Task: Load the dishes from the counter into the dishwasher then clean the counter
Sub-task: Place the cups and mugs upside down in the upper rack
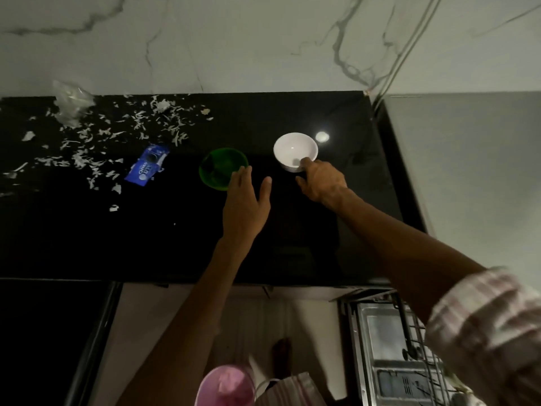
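while the right hand [322,183] grips the white bowl [295,150] by its near rim, the left hand [246,200], fingers [241,178] straight, touches the green bowl [218,168] mid-desk [175,235].

The near half of the black bench [146,244] lies bare. Farther back, a green bowl [223,168] and a white bowl [295,152] stand apart with a gap between them. White scraps [87,148] and a blue wrapper [147,168] clutter the left rear.
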Action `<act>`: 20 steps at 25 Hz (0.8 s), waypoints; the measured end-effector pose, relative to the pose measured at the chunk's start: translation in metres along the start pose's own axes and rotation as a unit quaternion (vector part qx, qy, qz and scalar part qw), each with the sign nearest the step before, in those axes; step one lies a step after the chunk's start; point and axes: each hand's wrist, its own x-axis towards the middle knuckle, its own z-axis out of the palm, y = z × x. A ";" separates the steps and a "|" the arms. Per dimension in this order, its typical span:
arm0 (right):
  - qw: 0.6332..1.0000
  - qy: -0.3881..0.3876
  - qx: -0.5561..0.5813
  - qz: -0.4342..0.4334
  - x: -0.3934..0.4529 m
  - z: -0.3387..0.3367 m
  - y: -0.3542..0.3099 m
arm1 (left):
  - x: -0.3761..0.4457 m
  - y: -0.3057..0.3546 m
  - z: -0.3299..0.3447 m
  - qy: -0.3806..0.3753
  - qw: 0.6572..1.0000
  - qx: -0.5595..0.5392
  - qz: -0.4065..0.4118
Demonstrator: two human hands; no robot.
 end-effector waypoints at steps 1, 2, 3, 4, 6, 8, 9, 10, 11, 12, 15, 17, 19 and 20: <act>1.000 -0.001 0.002 0.013 0.007 0.002 -0.002 | 0.004 -0.002 -0.001 0.004 1.000 -0.004 0.005; 1.000 0.004 0.005 0.026 0.010 0.004 -0.003 | 0.007 -0.004 0.000 0.003 1.000 -0.007 0.011; 0.999 0.011 0.011 0.035 0.010 0.005 -0.004 | 0.008 -0.005 0.001 -0.002 1.000 -0.010 0.015; 0.999 0.016 0.018 0.036 0.008 0.006 -0.004 | 0.008 -0.005 0.004 -0.010 1.000 -0.013 0.017; 0.998 0.018 0.044 0.032 -0.005 0.007 0.001 | 0.005 -0.002 0.013 -0.023 0.999 -0.026 0.029; 0.996 0.021 0.079 0.031 -0.026 0.007 0.008 | -0.001 0.005 0.024 -0.030 0.997 -0.047 0.061; 0.995 0.025 0.094 0.029 -0.039 0.008 0.012 | -0.005 0.010 0.029 -0.036 0.994 -0.060 0.078; 0.993 0.032 0.110 0.026 -0.053 0.010 0.015 | -0.009 0.014 0.035 -0.048 0.992 -0.073 0.092; 0.991 0.041 0.126 0.022 -0.067 0.012 0.018 | -0.015 0.018 0.039 -0.060 0.989 -0.085 0.102; 0.988 0.053 0.144 0.020 -0.082 0.012 0.021 | -0.022 0.021 0.042 -0.074 0.986 -0.094 0.115; 0.973 0.085 0.213 0.029 -0.133 0.006 0.041 | -0.045 0.030 0.044 -0.127 0.972 -0.109 0.167; 0.961 0.106 0.252 0.030 -0.170 -0.001 0.055 | -0.062 0.038 0.045 -0.164 0.954 -0.151 0.199; 0.944 0.140 0.297 0.038 -0.212 -0.008 0.070 | -0.088 0.053 0.049 -0.203 0.931 -0.232 0.194; 0.933 0.159 0.321 0.046 -0.232 -0.011 0.075 | -0.102 0.062 0.050 -0.219 0.922 -0.269 0.172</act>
